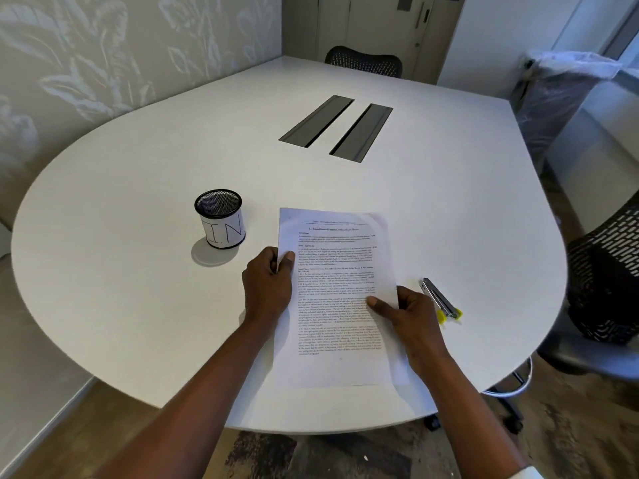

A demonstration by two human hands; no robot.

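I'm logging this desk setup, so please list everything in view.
papers: thin stack, count unclear, white with black print, near side of the table
cup: one, black mesh with a white label reading IN, left of the papers
stapler: one, silver with yellow ends, right of the papers
slots: two, dark, middle of the table
table: one, white, fills the view
chairs: two, black mesh, one at the far side, one at the right
bin: one, dark with a clear bag, far right
left hand: one, grips the papers' left edge
right hand: one, pinches the papers' right edge
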